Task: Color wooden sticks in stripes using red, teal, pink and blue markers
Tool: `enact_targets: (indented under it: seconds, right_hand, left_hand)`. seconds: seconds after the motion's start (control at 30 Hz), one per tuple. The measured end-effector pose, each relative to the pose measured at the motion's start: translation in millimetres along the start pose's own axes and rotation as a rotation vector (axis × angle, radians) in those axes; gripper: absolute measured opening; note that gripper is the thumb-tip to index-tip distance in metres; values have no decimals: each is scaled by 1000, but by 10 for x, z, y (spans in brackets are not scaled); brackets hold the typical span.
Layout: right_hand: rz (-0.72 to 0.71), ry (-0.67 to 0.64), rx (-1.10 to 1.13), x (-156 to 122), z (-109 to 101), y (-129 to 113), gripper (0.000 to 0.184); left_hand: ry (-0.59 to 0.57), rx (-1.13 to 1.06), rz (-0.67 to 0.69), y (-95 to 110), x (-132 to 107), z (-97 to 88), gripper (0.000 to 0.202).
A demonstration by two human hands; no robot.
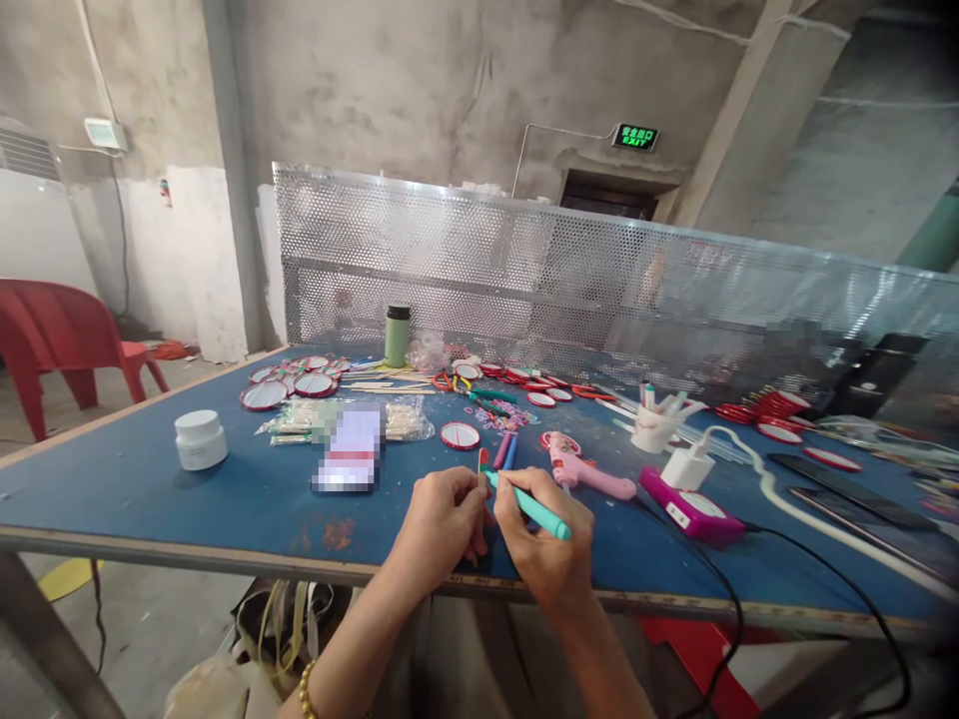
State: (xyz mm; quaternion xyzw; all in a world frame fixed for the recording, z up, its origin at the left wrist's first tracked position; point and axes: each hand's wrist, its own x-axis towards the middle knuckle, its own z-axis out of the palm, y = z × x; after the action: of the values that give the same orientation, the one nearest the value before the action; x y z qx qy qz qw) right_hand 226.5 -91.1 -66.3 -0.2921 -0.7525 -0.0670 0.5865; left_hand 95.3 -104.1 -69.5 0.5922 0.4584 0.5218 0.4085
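My left hand [446, 514] is closed, pinching a thin flat wooden stick [482, 461] upright; its top end is red. My right hand [554, 539] grips a turquoise marker [539, 506] like a pen. The marker's tip meets the stick just below the red part, where some green shows. Just beyond my hands lie a pink marker [501, 451] and a blue marker [511, 452]. A pink glue gun [595, 477] rests to the right of them. Farther back lies a round red-rimmed disc [460, 435].
A white jar [200, 440] and a phone [351, 444] stand left. Behind are bagged sticks [405, 417], pliers [490, 402] and a green bottle [397, 336]. Rightward are a paper cup [650, 429] of pens, a purple power block [693, 506] and cables. A perforated metal screen [450, 260] borders the table's back.
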Motion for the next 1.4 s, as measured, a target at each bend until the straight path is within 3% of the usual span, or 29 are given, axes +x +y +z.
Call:
enact_targets:
  seconds: [1.07, 1.2, 1.4]
  right_hand:
    - [20, 12, 2, 4, -9, -14, 13]
    - [18, 59, 8, 7, -20, -23, 11]
    - [86, 69, 34, 6, -40, -26, 15]
  left_hand:
    - [-6, 8, -9, 32, -2, -3, 28]
    - [-18, 3, -8, 21, 5, -8, 26]
    - [-27, -21, -15, -34, 50, -18, 19]
